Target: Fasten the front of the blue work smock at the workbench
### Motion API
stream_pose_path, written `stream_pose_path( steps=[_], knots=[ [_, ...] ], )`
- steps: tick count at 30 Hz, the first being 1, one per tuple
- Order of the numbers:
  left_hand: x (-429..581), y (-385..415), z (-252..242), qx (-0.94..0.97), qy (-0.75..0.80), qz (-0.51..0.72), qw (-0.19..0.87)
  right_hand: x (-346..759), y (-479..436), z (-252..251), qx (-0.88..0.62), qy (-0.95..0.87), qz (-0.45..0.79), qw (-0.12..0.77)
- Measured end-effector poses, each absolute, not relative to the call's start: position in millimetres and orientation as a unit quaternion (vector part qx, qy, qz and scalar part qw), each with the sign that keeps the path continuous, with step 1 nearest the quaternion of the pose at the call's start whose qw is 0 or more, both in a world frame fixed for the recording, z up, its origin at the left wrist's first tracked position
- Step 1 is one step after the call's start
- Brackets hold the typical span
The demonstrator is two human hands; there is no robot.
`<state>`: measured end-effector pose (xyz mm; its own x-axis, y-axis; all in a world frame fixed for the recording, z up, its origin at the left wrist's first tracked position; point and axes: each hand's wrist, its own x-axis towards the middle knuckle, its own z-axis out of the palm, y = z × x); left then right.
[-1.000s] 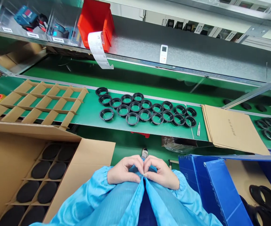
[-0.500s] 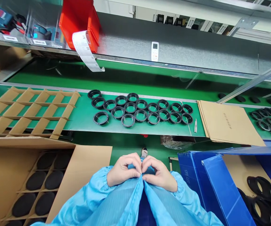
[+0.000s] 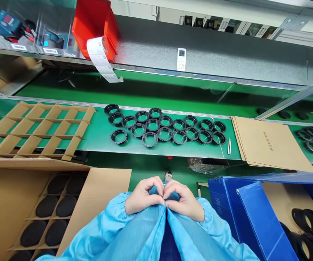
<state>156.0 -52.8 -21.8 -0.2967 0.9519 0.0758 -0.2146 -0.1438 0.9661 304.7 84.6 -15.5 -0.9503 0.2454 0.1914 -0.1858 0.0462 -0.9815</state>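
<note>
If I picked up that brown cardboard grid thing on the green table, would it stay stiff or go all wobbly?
The cardboard grid would probably wobble: its thin slotted strips already lean slantwise. It likely feels light, since its cells are open and show the green table underneath.

Thin, faintly shiny blue cloth coat (image 3: 145,232), glossy black plastic rings (image 3: 164,127), matt brown cardboard divider (image 3: 36,127), smooth green belt (image 3: 99,130)

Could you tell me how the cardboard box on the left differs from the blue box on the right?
The cardboard box is brown, with a divider grid holding black discs in separate cells. The blue box has no visible divider, and its black rings lie loose together. Both stand open beside the person.
</note>
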Motion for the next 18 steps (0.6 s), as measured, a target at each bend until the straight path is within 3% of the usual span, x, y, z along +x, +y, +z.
stream_pose_path(
  steps=[9, 18],
  knots=[
    [147, -52, -20, 0.449, 0.422, 0.633, 0.469, 302, 80, -16, -0.038, -0.709, 0.684, 0.168],
    [154, -61, -19, 0.414, 0.444, 0.677, 0.415, 297, 75, -17, -0.009, -0.701, 0.689, 0.186]
  ],
)
